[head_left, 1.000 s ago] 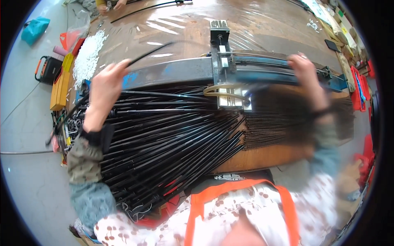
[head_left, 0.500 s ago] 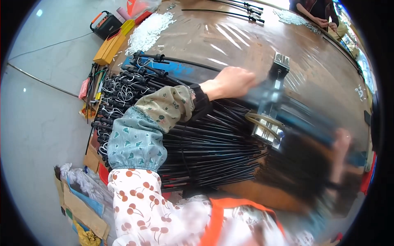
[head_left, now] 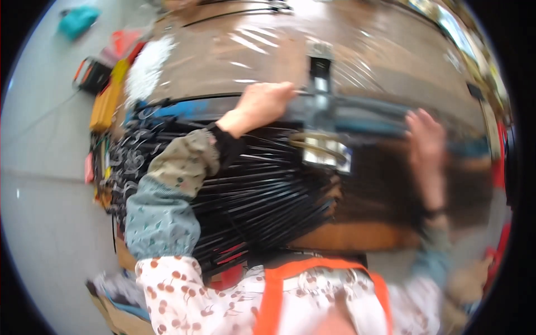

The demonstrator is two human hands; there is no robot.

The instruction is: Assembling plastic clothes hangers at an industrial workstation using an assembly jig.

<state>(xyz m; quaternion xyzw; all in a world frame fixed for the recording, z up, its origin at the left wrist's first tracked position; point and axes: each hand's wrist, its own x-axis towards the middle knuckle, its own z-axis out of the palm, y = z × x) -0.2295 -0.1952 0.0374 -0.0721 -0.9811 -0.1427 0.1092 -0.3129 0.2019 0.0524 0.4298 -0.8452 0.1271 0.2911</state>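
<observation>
Head view is showing a wide brown surface [head_left: 234, 50] under glossy plastic film, spreading from nine o'clock round to two o'clock and taking up most of the room ahead. Lying across it toward the person, a big fan of thin black rods [head_left: 251, 195] is spilling from the middle down to seven o'clock, its hooked ends crowding the surface's left edge. A dark bar [head_left: 368, 109] is running crosswise above the rods, with a metal clamp fixture [head_left: 321, 134] sitting on it near centre. The left hand [head_left: 262, 103] is closing around the bar just left of the fixture, at about eleven o'clock; the right hand [head_left: 427, 139], at three o'clock, is blurred, fingers spread by the bar, and I cannot tell whether it is gripping. Judging from this, fingers are risking a pinch against the fixture, and the loose rods could be sliding off the near edge or snagging the patterned sleeve [head_left: 167, 195] lying over them. Open room is lying beyond the bar at twelve o'clock; the left edge is cramped by orange tools [head_left: 106, 100] at ten o'clock, with grey floor [head_left: 44, 212] beyond.
</observation>
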